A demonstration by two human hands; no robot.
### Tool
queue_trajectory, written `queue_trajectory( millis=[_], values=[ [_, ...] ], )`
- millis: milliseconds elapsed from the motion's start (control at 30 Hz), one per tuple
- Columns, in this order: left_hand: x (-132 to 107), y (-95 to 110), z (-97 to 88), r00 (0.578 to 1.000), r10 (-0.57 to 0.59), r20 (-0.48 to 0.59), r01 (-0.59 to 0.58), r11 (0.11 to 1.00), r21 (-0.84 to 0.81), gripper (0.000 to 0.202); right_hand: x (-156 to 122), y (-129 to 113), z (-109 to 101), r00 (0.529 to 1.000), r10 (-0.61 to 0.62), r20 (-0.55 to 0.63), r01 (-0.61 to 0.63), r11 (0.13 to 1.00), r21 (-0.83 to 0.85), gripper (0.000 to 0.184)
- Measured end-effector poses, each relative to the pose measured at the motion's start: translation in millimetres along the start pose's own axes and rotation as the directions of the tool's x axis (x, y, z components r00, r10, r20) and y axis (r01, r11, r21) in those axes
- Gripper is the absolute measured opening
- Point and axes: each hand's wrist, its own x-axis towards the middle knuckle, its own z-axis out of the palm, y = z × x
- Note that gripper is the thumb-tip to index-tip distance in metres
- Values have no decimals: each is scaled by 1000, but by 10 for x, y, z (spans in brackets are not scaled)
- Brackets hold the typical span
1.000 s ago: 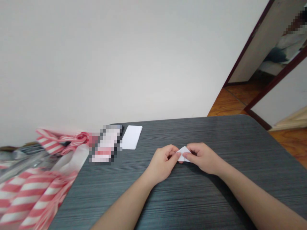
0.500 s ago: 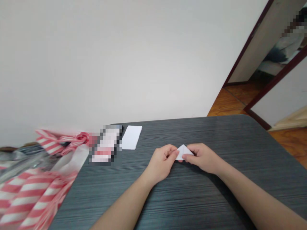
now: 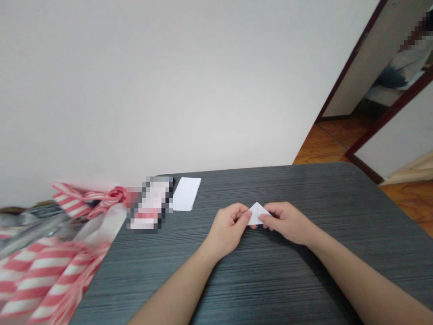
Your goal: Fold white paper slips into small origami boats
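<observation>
A small white folded paper [image 3: 256, 213], shaped like a triangle with its tip pointing away from me, sits between my two hands just above the dark grey table [image 3: 304, 271]. My left hand [image 3: 229, 229] pinches its left side with curled fingers. My right hand [image 3: 287, 222] pinches its right side, thumb and fingers pressed together. Most of the paper's lower part is hidden behind my fingers.
A flat white sheet of paper [image 3: 186, 193] lies at the table's far left edge, next to a blurred-out pink and white item [image 3: 150, 204]. Red-and-white striped plastic bags [image 3: 43, 257] pile up off the left side. A wooden floor and a doorway are at the right.
The paper has turned from leaning to the right to standing as an upright triangle. Both hands have shifted slightly around it, staying in the same spot.
</observation>
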Motion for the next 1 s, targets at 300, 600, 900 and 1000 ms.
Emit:
queue_trajectory(
  millis=[300,600,900,1000],
  values=[
    [-3,-19,23,999,16,29,-15,999,-51,26,-1,-14,2,1000,15,3,-14,999,-31,26],
    [12,17,-16,996,-84,7,84,983,-163,32,-8,122,37,985,-157,-69,168,964,205,23],
    [18,7,-25,996,-78,36,84,971,-224,30,-22,86,-12,951,-299,-77,292,952,-97,13],
    [18,2,-32,996,-84,18,85,980,-178,32,-12,80,-22,939,-337,-66,325,934,-148,11]
  ],
)
